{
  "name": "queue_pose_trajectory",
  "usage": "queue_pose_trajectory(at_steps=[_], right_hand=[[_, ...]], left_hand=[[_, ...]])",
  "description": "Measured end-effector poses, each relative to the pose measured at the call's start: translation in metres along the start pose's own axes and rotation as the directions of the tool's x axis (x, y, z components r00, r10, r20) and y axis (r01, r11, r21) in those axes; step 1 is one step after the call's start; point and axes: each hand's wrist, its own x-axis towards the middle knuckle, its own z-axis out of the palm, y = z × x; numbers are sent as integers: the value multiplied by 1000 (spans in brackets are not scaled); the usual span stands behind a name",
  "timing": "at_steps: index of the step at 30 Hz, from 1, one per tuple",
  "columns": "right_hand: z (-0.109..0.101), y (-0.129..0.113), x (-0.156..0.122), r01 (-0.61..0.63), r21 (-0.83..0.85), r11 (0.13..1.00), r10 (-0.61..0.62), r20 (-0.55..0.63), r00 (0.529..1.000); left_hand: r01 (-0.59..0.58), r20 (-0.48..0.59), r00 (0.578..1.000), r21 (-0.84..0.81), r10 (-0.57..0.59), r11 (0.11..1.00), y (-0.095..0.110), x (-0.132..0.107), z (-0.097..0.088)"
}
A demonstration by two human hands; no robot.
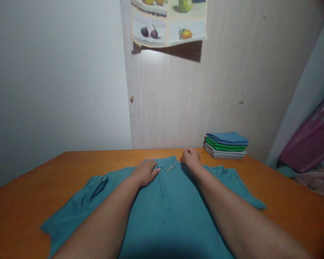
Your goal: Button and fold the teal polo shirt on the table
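A teal short-sleeved polo shirt (172,219) lies front up and spread out, with its collar (169,164) toward the wall. My left hand (145,173) rests flat on it beside the collar, fingers stretched out. Just below the collar runs a short button placket (163,189). My right hand (191,158) is at the shirt's right shoulder, its fingers curled in. Whether cloth is between those fingers is hidden. Folds show in the left sleeve (78,205), while the right sleeve (240,187) spreads out past my forearm.
The shirt lies on an orange-brown wooden table (18,205). A stack of folded clothes (226,145) in blue, green and white stands at the back right. Behind is a pale wall with a fruit poster (169,25). Pink fabric (307,140) is at the far right.
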Motion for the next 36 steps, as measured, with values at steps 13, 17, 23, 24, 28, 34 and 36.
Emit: queue_pose_trajectory(at_steps=[13,17,23,24,28,34,36], right_hand=[[51,-16,-56,534,-408,740,-166,659,733],[51,-18,-55,532,-426,732,-157,654,740],[51,-18,-57,527,-410,745,-174,642,747],[51,-17,-57,527,-409,745,-177,641,747],[54,-14,-55,521,-419,743,-174,632,756],[60,-3,-49,537,-454,711,-172,628,759],[61,-1,-47,546,-462,699,-172,632,756]], left_hand=[[46,-84,995,-67,-52,997,-2,0,1],[104,-139,984,-73,-113,992,0,-3,-1],[284,-221,932,-49,-288,958,-31,-32,-40],[330,-241,913,-41,-330,943,-41,-42,-51],[559,-323,781,-20,-535,829,-81,-91,-92],[774,-254,611,-5,-750,633,-108,-162,-111],[787,-192,603,-13,-774,617,-108,-175,-106]])
